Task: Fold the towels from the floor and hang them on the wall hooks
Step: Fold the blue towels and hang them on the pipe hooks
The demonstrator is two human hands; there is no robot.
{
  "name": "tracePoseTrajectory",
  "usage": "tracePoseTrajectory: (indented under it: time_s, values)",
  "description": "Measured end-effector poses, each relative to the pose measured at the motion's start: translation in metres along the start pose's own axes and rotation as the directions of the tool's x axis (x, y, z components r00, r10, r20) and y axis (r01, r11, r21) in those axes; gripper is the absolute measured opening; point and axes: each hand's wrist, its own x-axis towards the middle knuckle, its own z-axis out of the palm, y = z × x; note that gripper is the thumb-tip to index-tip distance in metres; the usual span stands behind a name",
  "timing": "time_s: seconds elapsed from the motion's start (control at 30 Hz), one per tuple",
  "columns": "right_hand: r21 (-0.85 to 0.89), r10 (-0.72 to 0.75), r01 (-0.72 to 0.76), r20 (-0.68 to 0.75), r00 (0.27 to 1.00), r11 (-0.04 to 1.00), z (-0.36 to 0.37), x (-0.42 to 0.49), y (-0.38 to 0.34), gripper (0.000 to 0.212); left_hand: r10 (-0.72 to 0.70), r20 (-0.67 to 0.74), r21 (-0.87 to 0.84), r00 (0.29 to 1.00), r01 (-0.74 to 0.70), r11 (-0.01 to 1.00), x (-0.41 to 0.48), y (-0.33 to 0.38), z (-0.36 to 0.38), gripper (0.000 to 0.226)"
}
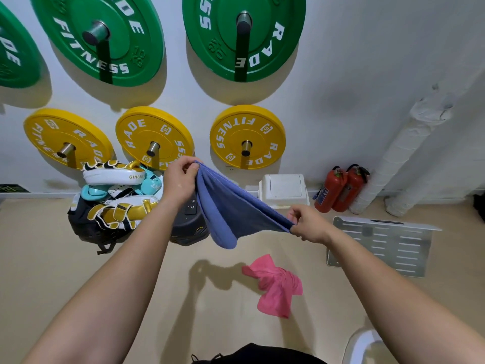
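A blue towel (pixel 231 211) hangs in the air between my hands, doubled over, its fold sagging toward the floor. My left hand (pixel 181 179) pinches its upper corner, raised in front of the yellow plates. My right hand (pixel 309 224) pinches the other corner, lower and to the right. A crumpled pink towel (pixel 275 285) lies on the beige floor below the blue one. No wall hooks for towels can be made out in this view.
Green plates (pixel 244 35) and yellow plates (pixel 246 137) hang on wall pegs. A pile of boxing pads (pixel 115 195) and bags sits at the left. A white bin (pixel 283 190), two fire extinguishers (pixel 341 187), a wrapped pipe (pixel 399 158) and a metal plate (pixel 378 245) stand right.
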Motion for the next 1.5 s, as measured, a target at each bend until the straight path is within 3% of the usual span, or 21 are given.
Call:
tracePoseTrajectory:
  time_s: [0.23,0.47,0.57,0.63,0.7,0.83,1.03,1.13,1.23,1.37,1.5]
  values:
    - [-0.043,-0.176,0.176,0.023,0.984,0.983,-0.023,-0.007,-0.022,0.024,-0.14,-0.056,0.088,0.989,0.144,0.986,0.013,-0.03,0.001,0.014]
    - [-0.245,-0.16,0.148,-0.031,0.987,0.958,-0.032,-0.014,-0.026,0.029,-0.179,-0.092,0.101,0.98,0.188,0.977,0.014,-0.031,0.007,0.015]
    - [-0.228,-0.159,0.141,-0.06,0.985,0.963,-0.032,-0.02,-0.022,0.021,-0.196,-0.122,0.094,0.973,0.208,0.974,0.013,-0.027,0.01,0.017]
    - [-0.169,-0.168,0.147,-0.119,0.979,0.974,-0.034,-0.025,-0.021,0.013,-0.202,-0.127,0.099,0.971,0.215,0.972,0.014,-0.026,0.01,0.019]
    - [-0.126,-0.185,0.16,-0.225,0.957,0.979,-0.039,-0.028,-0.022,0.02,-0.202,-0.132,0.106,0.97,0.217,0.971,0.014,-0.025,0.01,0.019]
    - [-0.05,-0.197,0.196,-0.457,0.867,0.979,-0.054,-0.027,-0.027,0.02,-0.17,-0.11,0.108,0.979,0.182,0.977,0.009,-0.024,0.01,0.018]
    - [-0.073,-0.22,0.216,-0.546,0.808,0.974,-0.073,-0.025,-0.028,0.011,-0.155,-0.12,0.063,0.981,0.164,0.984,-0.007,-0.017,0.011,0.018]
    - [-0.101,-0.177,0.146,-0.57,0.802,0.984,-0.082,-0.018,-0.019,0.005,-0.137,-0.116,0.039,0.984,0.143,0.989,-0.017,-0.014,0.011,0.017]
    - [0.081,-0.05,0.131,-0.634,0.772,0.988,-0.076,-0.011,-0.015,0.01,-0.155,-0.077,0.027,0.985,0.157,0.987,-0.029,-0.013,0.017,0.018]
    - [0.219,0.138,0.011,-0.65,0.747,0.976,-0.049,-0.007,-0.021,0.018,-0.283,-0.046,-0.034,0.958,0.281,0.959,-0.048,-0.007,0.033,0.013]
    - [0.269,0.176,-0.01,-0.601,0.78,0.963,-0.017,-0.012,-0.023,0.01,-0.385,0.016,-0.142,0.923,0.383,0.913,-0.067,-0.008,0.049,0.016]
